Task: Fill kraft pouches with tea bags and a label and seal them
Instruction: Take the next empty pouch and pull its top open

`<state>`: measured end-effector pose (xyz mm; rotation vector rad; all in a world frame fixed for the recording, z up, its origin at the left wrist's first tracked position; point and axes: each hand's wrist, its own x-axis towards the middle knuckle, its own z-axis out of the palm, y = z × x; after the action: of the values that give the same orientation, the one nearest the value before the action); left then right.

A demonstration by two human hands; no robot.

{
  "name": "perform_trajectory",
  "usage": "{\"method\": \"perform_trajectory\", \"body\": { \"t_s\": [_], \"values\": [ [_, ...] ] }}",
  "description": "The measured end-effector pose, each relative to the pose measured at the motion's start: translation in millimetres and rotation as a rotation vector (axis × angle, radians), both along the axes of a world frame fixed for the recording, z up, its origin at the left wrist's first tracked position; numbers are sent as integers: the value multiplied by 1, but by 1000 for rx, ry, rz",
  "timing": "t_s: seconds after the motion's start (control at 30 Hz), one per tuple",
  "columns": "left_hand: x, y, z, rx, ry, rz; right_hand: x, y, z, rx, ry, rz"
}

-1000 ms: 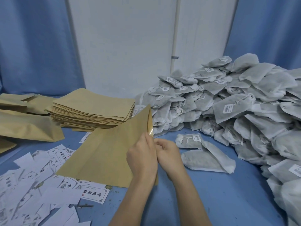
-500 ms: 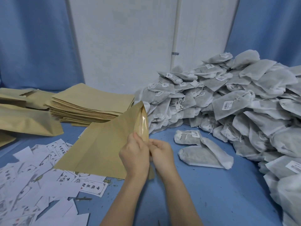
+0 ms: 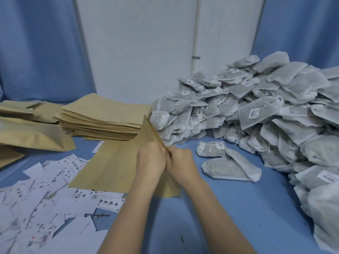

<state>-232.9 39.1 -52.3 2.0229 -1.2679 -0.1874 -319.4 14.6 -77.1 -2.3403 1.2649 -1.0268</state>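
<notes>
Kraft pouch [image 3: 113,167] — mouth edge pinched between left hand [image 3: 151,163] and right hand [image 3: 180,162], contents unseen.

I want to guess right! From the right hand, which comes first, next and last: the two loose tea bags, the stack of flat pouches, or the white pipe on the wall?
From the right hand:
1. Two loose tea bags, just to its right on the table.
2. Stack of flat pouches, back and to the left.
3. White pipe, up on the far wall.
</notes>
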Motion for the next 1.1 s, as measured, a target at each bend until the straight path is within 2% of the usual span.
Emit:
{"method": "perform_trajectory", "body": {
  "t_s": [0.1, 0.23, 0.33, 0.4, 0.57, 0.7, 0.83, 0.93, 1.1],
  "values": [
    [2, 4, 2, -11, -11, -65, -3, 0, 3, -29, 31, -8],
    [-6, 12, -7, -104, 38, -86, -7, -5, 8, 159, -93, -95],
    [-12, 13, -16, -81, 42, -72, -11, -14, 8, 291, -36, -199],
    [-15, 12, -17, -65, 0, -70, -15, -14, 8, 278, -10, -192],
    [-19, 5, 7, 8, -317, -118, -27, -7, 10, -85, -7, -86],
    [-27, 5, 26, 31, -565, -183, -41, -9, 26, -84, 126, 98],
    [-32, 7, 33, -38, -783, -227, -47, -14, 43, -80, 209, 150],
    [-36, 11, 38, -63, -865, -262, -52, -21, 51, -146, 223, 183],
    [-33, 23, 55, -192, -1035, -383, -53, -22, 57, 0, 296, 206]
  ]
}}
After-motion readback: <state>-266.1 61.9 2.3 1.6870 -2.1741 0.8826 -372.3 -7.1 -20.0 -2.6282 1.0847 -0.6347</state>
